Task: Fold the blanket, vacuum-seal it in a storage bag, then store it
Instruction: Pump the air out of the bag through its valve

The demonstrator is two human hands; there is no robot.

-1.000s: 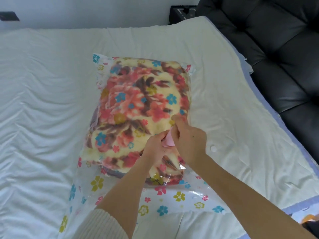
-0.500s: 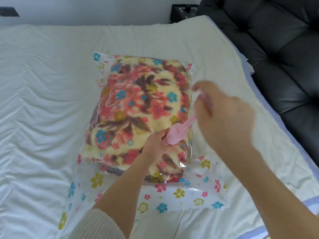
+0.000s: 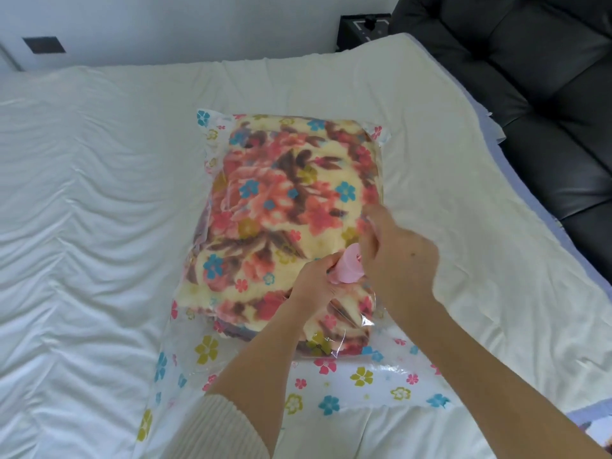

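A folded flowery blanket (image 3: 281,193) lies inside a clear storage bag (image 3: 347,385) printed with small flowers, flat on the bed. A pink hand pump (image 3: 347,270) stands on the bag's near right part. My left hand (image 3: 314,283) grips the pump's body near its base. My right hand (image 3: 397,260) is closed on the pump's handle, just above and to the right of the body; the handle itself is hidden under the fingers and blurred.
The white bed cover (image 3: 99,226) spreads wide on the left and beyond the bag. A black padded headboard (image 3: 546,111) runs along the right. A dark small box (image 3: 364,28) stands at the far corner by the wall.
My right hand pulled the pump handle up and out, showing the pink rod, and has now pushed it back down close to the pump body. My left hand stayed on the pump.
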